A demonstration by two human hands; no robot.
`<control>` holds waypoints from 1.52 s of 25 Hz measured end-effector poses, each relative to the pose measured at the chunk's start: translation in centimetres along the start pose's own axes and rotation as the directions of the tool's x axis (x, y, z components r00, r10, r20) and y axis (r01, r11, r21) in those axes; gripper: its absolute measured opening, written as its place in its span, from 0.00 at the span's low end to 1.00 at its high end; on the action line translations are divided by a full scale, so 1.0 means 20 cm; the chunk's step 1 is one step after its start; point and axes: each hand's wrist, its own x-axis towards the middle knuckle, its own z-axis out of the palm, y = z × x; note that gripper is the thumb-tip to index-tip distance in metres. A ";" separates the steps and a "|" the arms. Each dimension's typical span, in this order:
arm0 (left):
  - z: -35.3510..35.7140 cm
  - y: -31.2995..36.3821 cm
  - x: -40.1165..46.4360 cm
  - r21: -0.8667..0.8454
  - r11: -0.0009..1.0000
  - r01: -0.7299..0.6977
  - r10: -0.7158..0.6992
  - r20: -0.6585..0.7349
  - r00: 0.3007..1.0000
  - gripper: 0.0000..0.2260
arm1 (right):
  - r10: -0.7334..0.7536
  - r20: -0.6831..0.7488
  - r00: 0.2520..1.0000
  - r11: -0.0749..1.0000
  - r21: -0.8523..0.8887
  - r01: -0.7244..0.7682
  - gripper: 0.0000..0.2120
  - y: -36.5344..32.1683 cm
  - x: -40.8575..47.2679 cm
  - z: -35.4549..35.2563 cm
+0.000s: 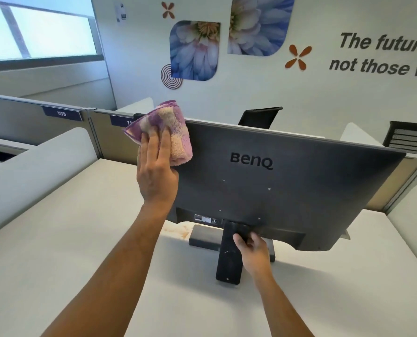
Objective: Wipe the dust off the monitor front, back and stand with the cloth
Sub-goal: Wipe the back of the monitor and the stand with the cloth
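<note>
**On the table, a monitor gets wiped from behind**

On the table (68, 239) stands a dark grey monitor (287, 186). Its back faces the camera, and the word "BenQ" shows on it. The screen side cannot be seen from the head view.

At the monitor's top left corner is the cloth (163, 132). It is fluffy, with purple and cream patches. It is folded over the top edge of the monitor and lies against the back. The left hand (156, 171) presses the cloth onto the monitor. Its fingers are straight and flat on the cloth, not curled around it.

Below the monitor is the stand (228, 259), a black post that comes down to a flat black base on the table. The right hand (251, 244) grips the post near its top, just under the monitor, with the thumb on one side and the fingers wrapped around the other. Small pale specks show on the post below the hand.

Left of the stand's base, the table has a brownish stain (175, 231).

Behind the monitor runs a low divider wall (32, 113) with number tags; one reads "109". Past the monitor's top edge a black chair back (259, 117) pokes up. Farther behind is a white wall with blue flower pictures (194, 49) and big grey letters.
</note>
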 end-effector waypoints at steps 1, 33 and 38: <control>-0.01 -0.03 -0.01 -0.030 0.994 0.101 -0.101 0.025 0.995 0.31 | -0.003 0.002 1.000 1.000 0.000 0.003 0.10 0.00 0.00 0.00; -0.05 0.00 -0.03 -0.314 0.936 0.158 -0.185 -0.058 0.981 0.32 | -0.021 0.006 1.000 0.998 0.065 0.021 0.07 -0.01 -0.02 0.00; 0.10 -0.05 -0.46 -0.209 0.932 0.298 -0.251 0.224 0.942 0.33 | -0.015 0.002 1.000 0.998 0.058 0.015 0.09 -0.02 -0.02 0.01</control>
